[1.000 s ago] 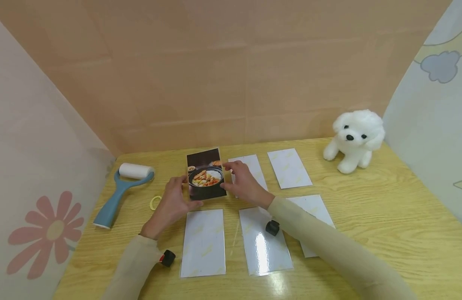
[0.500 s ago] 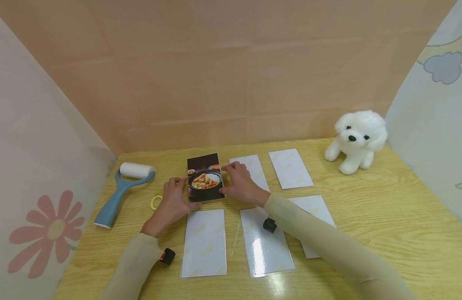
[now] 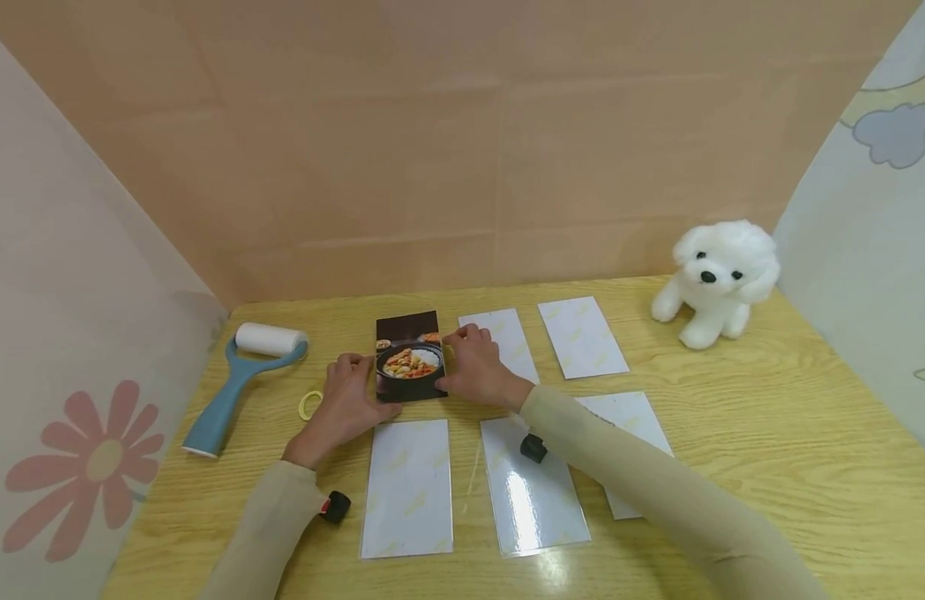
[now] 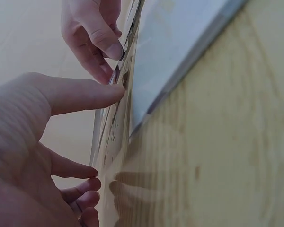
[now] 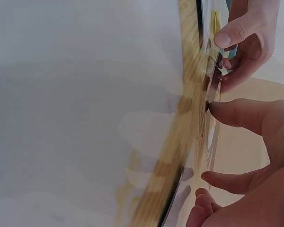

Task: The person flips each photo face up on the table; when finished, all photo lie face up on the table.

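Head view: high, facing forward-down over table [image 3: 770, 433]; wrist views: low, close, both facing fingers [image 4: 73, 168].

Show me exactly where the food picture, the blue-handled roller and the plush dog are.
Food picture [image 3: 410, 362]: head view, on the printed bowl of food.
Blue-handled roller [image 3: 230, 396]: head view, on its handle.
Plush dog [image 3: 708, 307]: head view, on its chest.
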Demonstrator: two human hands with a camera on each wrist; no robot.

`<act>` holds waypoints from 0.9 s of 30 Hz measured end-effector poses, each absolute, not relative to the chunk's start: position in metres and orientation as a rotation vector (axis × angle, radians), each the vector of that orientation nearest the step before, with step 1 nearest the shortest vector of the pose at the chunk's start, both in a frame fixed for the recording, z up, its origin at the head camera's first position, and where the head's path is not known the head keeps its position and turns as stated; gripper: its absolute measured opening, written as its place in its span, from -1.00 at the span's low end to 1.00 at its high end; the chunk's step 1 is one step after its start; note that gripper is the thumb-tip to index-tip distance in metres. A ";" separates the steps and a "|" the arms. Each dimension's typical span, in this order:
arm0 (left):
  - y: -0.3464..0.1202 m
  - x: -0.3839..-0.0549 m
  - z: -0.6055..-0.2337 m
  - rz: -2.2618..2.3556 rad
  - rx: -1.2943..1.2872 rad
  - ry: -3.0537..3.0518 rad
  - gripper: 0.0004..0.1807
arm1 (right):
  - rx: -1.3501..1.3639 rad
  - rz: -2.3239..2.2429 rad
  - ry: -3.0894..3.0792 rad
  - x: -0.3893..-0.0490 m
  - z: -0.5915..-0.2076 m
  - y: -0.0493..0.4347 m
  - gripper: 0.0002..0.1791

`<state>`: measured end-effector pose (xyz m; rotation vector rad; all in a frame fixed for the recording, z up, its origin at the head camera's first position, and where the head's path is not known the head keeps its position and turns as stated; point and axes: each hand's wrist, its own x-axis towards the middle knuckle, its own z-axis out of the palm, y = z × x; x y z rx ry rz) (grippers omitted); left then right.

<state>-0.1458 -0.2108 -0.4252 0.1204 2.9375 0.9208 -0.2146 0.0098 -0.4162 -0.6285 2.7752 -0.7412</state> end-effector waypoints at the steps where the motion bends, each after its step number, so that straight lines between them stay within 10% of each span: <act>1: -0.211 -0.146 -0.424 0.915 0.120 2.937 -0.04 | -0.628 -0.736 2.776 -0.214 -0.416 0.010 -0.21; 27: -0.211 -0.149 -0.424 0.806 0.114 2.906 -0.08 | -0.676 -0.575 2.799 -0.215 -0.420 0.006 -0.26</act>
